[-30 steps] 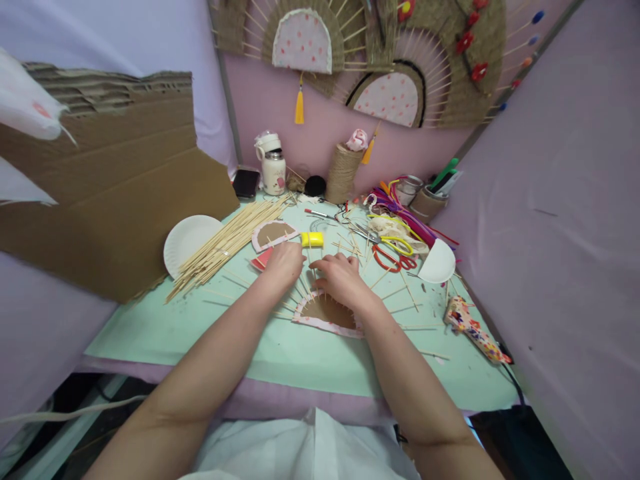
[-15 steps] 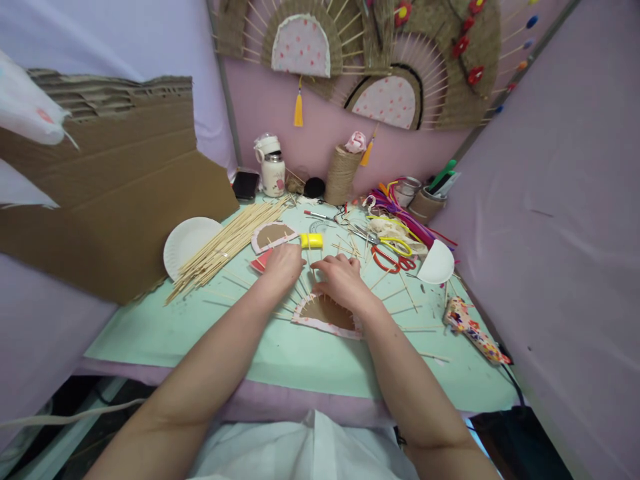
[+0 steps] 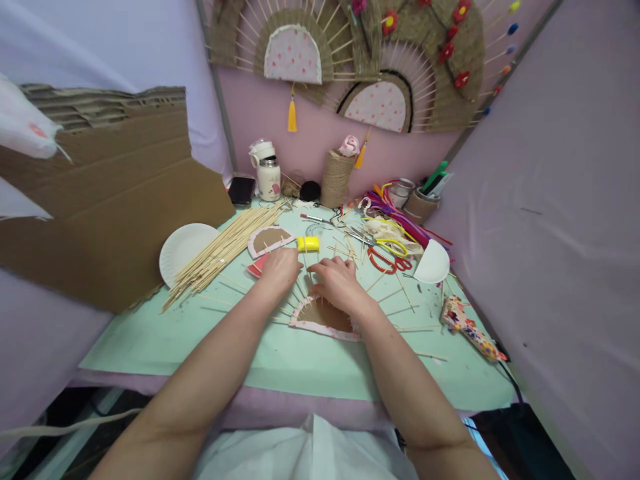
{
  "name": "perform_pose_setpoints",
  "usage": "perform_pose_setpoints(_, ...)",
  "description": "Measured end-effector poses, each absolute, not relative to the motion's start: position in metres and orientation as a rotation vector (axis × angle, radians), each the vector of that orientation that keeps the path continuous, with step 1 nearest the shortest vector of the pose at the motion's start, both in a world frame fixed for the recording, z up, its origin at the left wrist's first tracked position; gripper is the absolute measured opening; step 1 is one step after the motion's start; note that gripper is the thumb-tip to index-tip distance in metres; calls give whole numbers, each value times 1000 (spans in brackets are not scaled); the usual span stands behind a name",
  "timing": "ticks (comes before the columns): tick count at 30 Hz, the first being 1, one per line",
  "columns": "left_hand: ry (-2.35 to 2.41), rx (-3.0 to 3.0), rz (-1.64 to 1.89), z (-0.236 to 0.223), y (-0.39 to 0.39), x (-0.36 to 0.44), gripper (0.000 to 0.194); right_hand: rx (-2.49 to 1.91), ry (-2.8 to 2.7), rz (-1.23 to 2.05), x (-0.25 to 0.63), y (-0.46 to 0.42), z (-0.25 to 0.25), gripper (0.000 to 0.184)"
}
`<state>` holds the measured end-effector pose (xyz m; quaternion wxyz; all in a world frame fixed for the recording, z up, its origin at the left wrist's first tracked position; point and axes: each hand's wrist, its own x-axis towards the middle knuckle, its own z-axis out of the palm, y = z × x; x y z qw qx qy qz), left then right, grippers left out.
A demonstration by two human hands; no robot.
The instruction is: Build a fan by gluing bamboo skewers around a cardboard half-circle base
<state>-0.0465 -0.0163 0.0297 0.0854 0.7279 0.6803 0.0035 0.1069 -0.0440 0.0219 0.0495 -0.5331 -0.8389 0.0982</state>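
A half-round cardboard piece (image 3: 324, 316) with a pink spotted edge lies on the mint-green mat (image 3: 150, 333), with thin wooden sticks fanning out from its curved side. My right hand (image 3: 337, 283) rests on its top edge, fingers curled down over the sticks. My left hand (image 3: 280, 267) lies just to the left, fingers bent and pressed on the sticks near a small red piece (image 3: 256, 267). What the fingertips pinch is hidden. A yellow block (image 3: 309, 244) sits just beyond both hands.
A bundle of long wooden skewers (image 3: 225, 250) and a white paper plate (image 3: 183, 245) lie at the left, with stacked cardboard sheets (image 3: 110, 187) behind. Scissors (image 3: 387, 257), pipe cleaners (image 3: 400, 220), a half plate (image 3: 433, 263), a twine roll (image 3: 334, 179) and a glue gun (image 3: 467, 327) crowd the right and back.
Both hands stay on the sticks at the half-round piece with barely any finger motion. The view has shifted slightly, so everything sits a little lower and to the left.
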Motion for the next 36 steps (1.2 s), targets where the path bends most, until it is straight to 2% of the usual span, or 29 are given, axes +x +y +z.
perform_pose_setpoints(10,2038,2230,-10,29,-15,-48,28,-1650,-2430,152,129,-55,43,25)
perform_pose_setpoints(14,2024,2230,-6,30,-15,-48,28,-2020,-2203,122,185,-55,55,15)
perform_pose_setpoints(18,2018,2233,14,30,-14,-48,28,-2415,-1921,105,251,-59,54,19)
perform_pose_setpoints(21,2023,2236,25,29,-14,-48,28,-2553,-1824,181,280,-62,45,18)
perform_pose_setpoints(29,2030,2246,-9,29,-13,-47,29,-2605,-1824,306,280,-51,17,20)
perform_pose_setpoints(36,2049,2238,-36,31,-16,-46,29,-2703,-1776,263,275,-44,12,24)
